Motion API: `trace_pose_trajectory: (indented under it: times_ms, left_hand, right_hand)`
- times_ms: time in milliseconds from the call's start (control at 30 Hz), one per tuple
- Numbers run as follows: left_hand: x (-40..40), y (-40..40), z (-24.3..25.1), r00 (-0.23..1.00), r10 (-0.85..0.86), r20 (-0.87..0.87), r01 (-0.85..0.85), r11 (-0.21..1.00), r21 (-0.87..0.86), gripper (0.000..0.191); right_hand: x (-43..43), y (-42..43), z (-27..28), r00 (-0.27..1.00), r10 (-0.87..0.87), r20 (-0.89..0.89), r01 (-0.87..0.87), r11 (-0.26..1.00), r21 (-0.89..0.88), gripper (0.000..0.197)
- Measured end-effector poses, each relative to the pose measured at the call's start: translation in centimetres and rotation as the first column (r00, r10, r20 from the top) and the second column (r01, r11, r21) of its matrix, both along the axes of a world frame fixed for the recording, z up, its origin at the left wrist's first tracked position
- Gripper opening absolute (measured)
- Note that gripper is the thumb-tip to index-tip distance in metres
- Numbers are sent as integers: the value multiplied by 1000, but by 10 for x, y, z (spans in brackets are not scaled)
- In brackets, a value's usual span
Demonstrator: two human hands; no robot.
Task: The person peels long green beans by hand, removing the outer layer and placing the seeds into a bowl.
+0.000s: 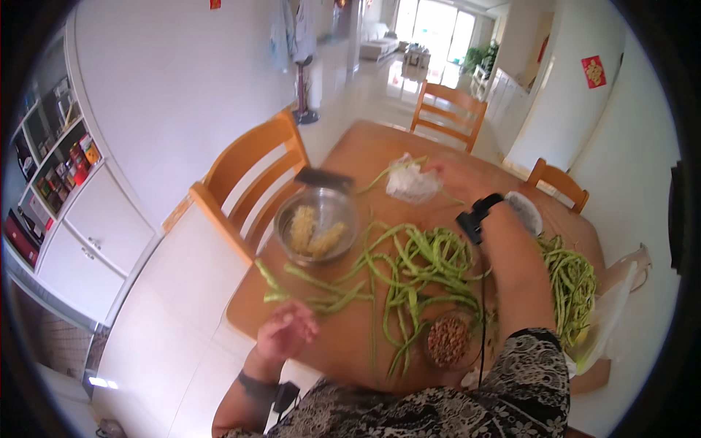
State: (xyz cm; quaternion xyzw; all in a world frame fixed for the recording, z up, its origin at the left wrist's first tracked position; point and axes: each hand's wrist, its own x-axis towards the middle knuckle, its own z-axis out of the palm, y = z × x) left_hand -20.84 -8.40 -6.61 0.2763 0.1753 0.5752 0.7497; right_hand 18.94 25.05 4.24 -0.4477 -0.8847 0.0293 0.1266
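My right hand (452, 174) reaches over the far part of the table, blurred, at a crumpled white plastic bag (411, 182). A long green bean (378, 179) lies beside and over that bag. I cannot tell whether the hand grips the bag, a bean or nothing. My left hand (287, 331) hovers by the table's near left edge, palm up, fingers loosely curled and apart, nothing visible in it. Just beyond it lie several green bean lengths (328, 301). A large tangle of long green beans (432, 254) spreads across the middle of the table.
A steel bowl (279, 232) holds pale yellow, knobbly pieces; a dark flat object (324, 179) is behind it. A bowl of reddish-brown beans or nuts (449, 339) stands near me. More long beans (569, 290) lie right, beside plastic (616, 312). Wooden chairs (252, 180) surround the table (350, 156).
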Motion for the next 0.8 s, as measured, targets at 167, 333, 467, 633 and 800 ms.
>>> trace_pose_trajectory:
  times_ms: [167, 333, 467, 633, 800]
  left_hand:
    - [3, 3, 4, 992, -38, 120, 22, 991, 135, 35]
    - [-3, 0, 14, 992, 108, 67, -115, 988, 108, 32]
    - [-10, -10, 42, 941, 249, -228, -213, 962, 170, 21]
    - [-17, 4, 61, 497, 302, -813, -11, 940, 342, 20]
    - [16, 14, 82, 12, 565, -825, 339, 774, 535, 33]
  right_hand:
    - [10, -59, 90, 962, -11, -273, -18, 994, -107, 29]
    - [-7, -148, 129, 998, -16, 63, 24, 991, -130, 29]
    - [-3, -211, 112, 958, 159, 239, -124, 981, -152, 27]
    - [-23, -295, 104, 948, 290, 132, -212, 883, -419, 32]
    - [-17, -360, 94, 952, 295, 81, -234, 873, -427, 31]
